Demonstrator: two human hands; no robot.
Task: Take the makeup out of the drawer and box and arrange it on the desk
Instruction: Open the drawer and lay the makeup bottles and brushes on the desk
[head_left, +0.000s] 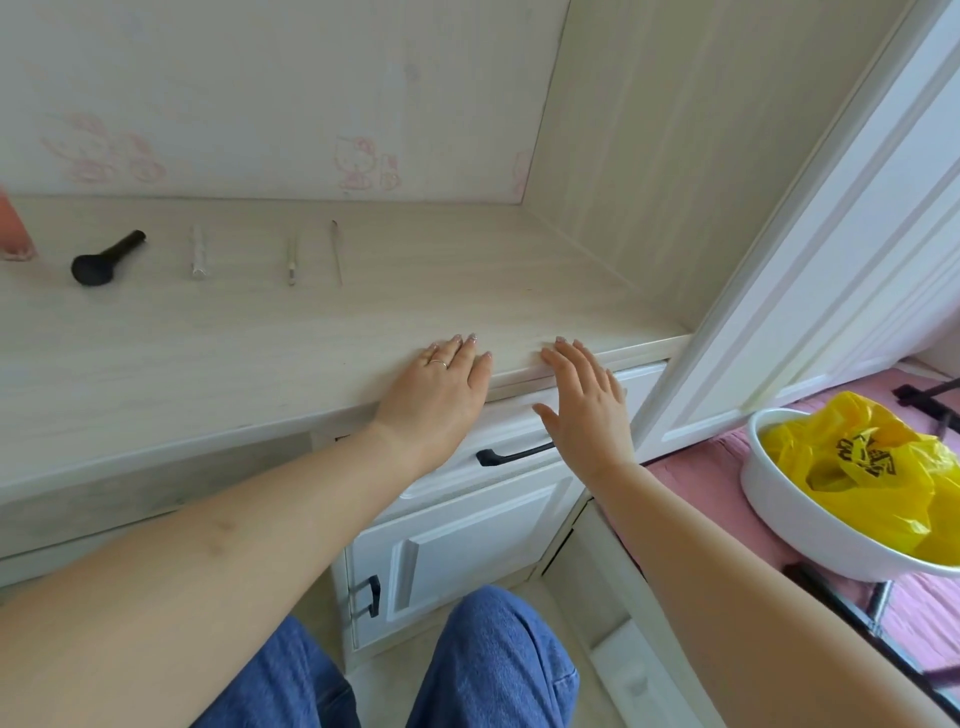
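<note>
Along the back left of the pale wooden desk (260, 338) lie a black makeup brush (106, 258), a white stick (197, 252), a thin pale tool (292, 258) and a slim stick (336, 249), in a row. A pink container (14, 228) is cut off by the left edge. My left hand (441, 395) rests flat on the desk's front edge, fingers apart, holding nothing. My right hand (587, 405) hovers open just to its right, over the white drawer (519, 441), which is shut, and above its black handle (514, 456).
A white cabinet door (467, 545) with a black handle sits below the drawer. A tall white panel (831, 260) stands to the right. A white tub (810, 525) with a yellow plastic bag (872, 467) rests on a pink surface at right. My knees in blue jeans are below.
</note>
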